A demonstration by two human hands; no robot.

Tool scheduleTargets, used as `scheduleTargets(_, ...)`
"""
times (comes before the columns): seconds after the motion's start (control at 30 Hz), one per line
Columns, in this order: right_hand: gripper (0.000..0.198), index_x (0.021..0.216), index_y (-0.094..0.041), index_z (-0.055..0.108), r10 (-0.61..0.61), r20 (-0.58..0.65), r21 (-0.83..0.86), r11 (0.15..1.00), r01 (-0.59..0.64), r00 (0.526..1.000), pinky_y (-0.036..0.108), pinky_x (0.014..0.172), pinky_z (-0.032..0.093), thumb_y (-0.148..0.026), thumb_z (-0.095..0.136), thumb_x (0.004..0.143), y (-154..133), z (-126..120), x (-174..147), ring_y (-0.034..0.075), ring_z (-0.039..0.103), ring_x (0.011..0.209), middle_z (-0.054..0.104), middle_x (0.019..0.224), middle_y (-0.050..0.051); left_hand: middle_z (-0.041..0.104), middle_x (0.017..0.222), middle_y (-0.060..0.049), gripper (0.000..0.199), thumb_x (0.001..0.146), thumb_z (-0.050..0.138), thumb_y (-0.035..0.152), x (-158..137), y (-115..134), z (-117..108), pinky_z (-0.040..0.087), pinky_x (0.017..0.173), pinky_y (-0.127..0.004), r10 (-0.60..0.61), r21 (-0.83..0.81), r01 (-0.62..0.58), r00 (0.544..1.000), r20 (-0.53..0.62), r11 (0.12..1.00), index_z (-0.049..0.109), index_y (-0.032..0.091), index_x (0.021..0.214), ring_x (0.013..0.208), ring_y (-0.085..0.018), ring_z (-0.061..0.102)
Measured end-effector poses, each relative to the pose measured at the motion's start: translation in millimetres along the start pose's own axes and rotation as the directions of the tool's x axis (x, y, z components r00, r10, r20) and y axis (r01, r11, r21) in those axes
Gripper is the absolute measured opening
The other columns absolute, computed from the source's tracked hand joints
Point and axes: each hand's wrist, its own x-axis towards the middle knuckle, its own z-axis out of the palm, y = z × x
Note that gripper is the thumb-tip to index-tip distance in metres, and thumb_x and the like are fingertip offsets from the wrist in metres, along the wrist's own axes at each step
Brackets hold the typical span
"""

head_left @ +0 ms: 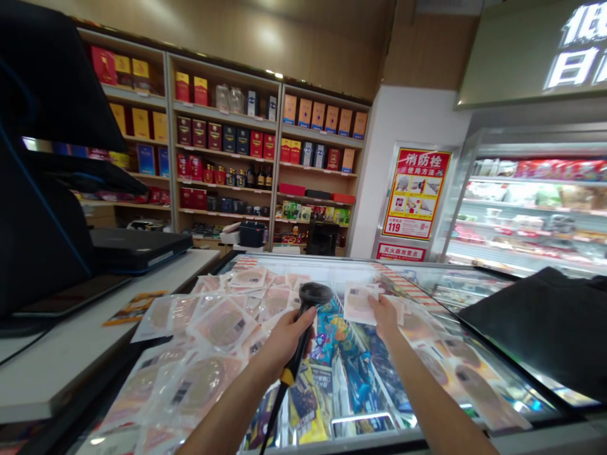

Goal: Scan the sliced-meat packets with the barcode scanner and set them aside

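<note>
My left hand (288, 336) is wrapped round the handle of a black barcode scanner (313, 292), its head tilted up and a cable trailing down. In my right hand (384, 317) is a flat clear packet (358, 302) with a barcode label, pinched by its right edge above the freezer's glass. To the left of the scanner lies a spread pile of similar clear packets (224, 323), many with barcode labels. More such packets (467, 376) lie to the right of my right forearm. Their contents are too blurred to name.
Bagged goods (358, 379) show through the glass top of a chest freezer (327, 264). A white counter (52, 354) on the left bears dark checkout equipment (137, 246). Dark cloth (540, 328) lies at the right. Shelves of boxes (227, 139) and a lit display cooler (531, 202) stand behind.
</note>
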Motion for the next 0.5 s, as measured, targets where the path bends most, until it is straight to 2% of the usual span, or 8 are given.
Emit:
scheduleTargets(0.1,0.031,0.071,-0.016,0.055,0.070,0.011,0.147,0.987,-0.071,0.998,0.028,0.054,0.045,-0.033,0.058,0.045,-1,11,-10,0.018,0.057,0.059,0.062,0.060,0.000,0.048,0.049,0.006,0.032,0.065,0.050,0.049,-3,1,0,0.030,0.036,-0.019,0.001,-0.001,-0.001,1.000,0.020,1.000,0.046,0.017,0.065,0.035,-0.006,0.042)
scheduleTargets(0.17,0.032,0.071,-0.017,0.054,0.075,0.016,0.178,0.981,-0.076,0.997,0.028,0.056,0.045,-0.033,0.059,0.044,-2,16,-13,0.019,0.057,0.061,0.062,0.060,0.000,0.048,0.049,0.005,0.033,0.066,0.050,0.050,-4,1,0,0.030,0.036,-0.019,0.003,0.022,-0.004,1.000,0.029,1.000,0.046,0.017,0.066,0.035,-0.006,0.042)
scheduleTargets(0.5,0.034,0.074,-0.015,0.054,0.080,-0.010,0.158,0.984,-0.077,0.997,0.026,0.050,0.042,-0.034,0.058,0.046,1,21,-11,0.016,0.055,0.055,0.058,0.053,-0.003,0.048,0.047,0.007,0.029,0.067,0.051,0.046,-6,2,7,0.030,0.036,-0.018,-0.036,-0.014,0.037,0.997,0.069,0.999,0.043,0.018,0.064,0.035,-0.005,0.042)
